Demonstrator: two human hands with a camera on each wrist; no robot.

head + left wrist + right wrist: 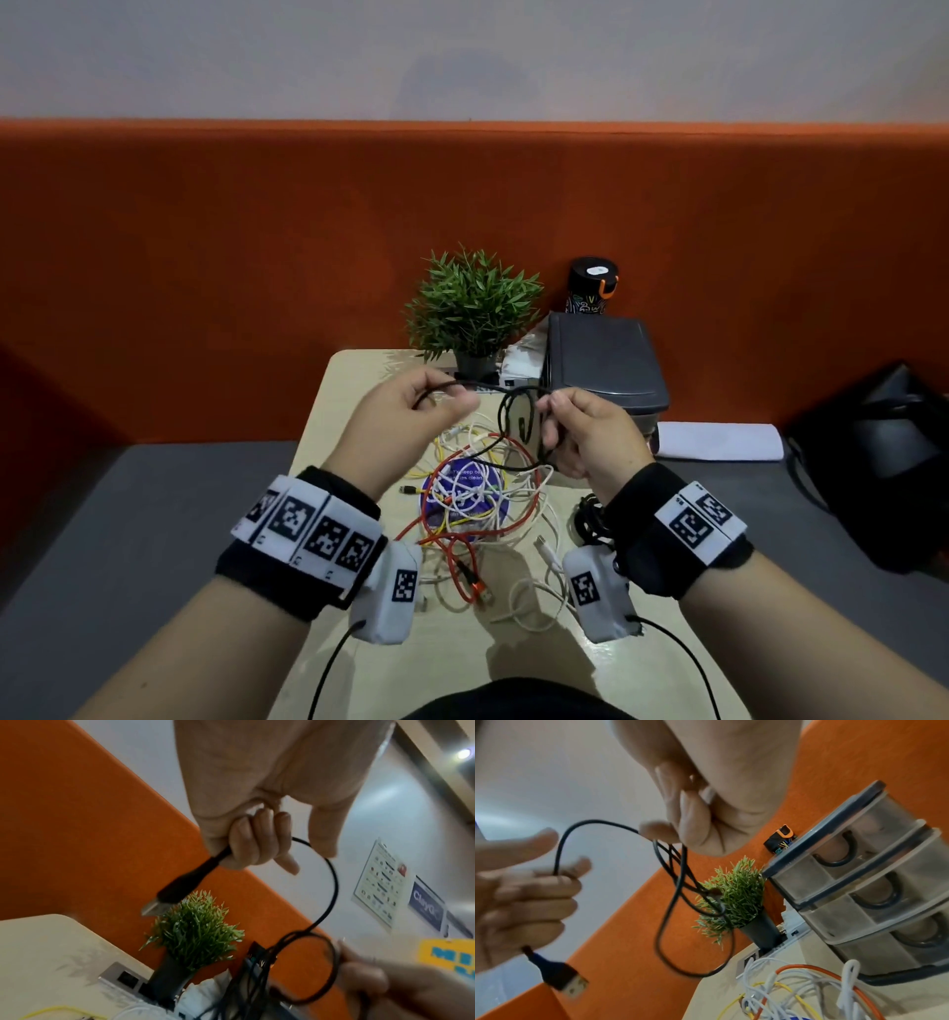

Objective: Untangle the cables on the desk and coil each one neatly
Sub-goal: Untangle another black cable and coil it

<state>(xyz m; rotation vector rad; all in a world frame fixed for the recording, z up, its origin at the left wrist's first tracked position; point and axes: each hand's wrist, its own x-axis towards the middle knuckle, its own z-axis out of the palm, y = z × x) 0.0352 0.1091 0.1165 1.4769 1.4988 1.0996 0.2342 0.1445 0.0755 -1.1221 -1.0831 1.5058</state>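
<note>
Both hands raised above desk: left hand (411, 411) fingers curled (thumb extended), right hand (590, 431) pinching, palms facing.

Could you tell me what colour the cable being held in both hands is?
Black, clearest in the left wrist view: the cable.
</note>
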